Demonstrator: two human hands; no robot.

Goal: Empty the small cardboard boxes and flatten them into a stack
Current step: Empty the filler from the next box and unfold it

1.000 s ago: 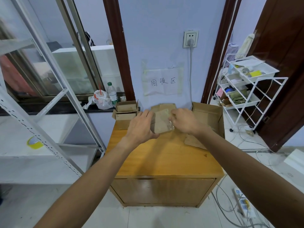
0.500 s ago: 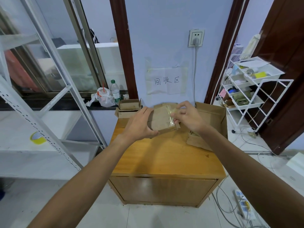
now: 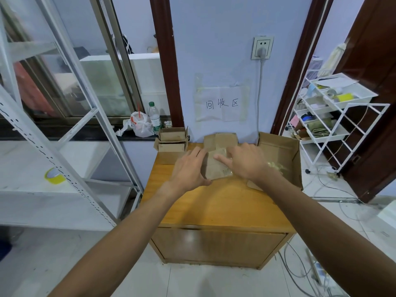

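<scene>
Center-left of the frame, two opened boxes (image 3: 172, 139) sit stacked on the desk's (image 3: 220, 206) back corner. At center, the left hand (image 3: 189, 166) grips a small cardboard box (image 3: 214, 168) (clear tape (image 3: 227, 173) glints on it). The right hand (image 3: 246, 160) clasps its other end, and a large carton (image 3: 278, 151) stands open at the right.

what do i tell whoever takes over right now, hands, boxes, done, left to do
Left hand: grips the small brown cardboard box by its left side, thumb underneath.
Right hand: holds the same box's right side, thumb on top.
Box is above the wooden cabinet top, not yet flattened.
Two small open cardboard boxes sit stacked at the back left corner; a large open brown carton stands at the right.
Done: no flat stack clearly visible. Left: flatten this box, then the two others.
</scene>
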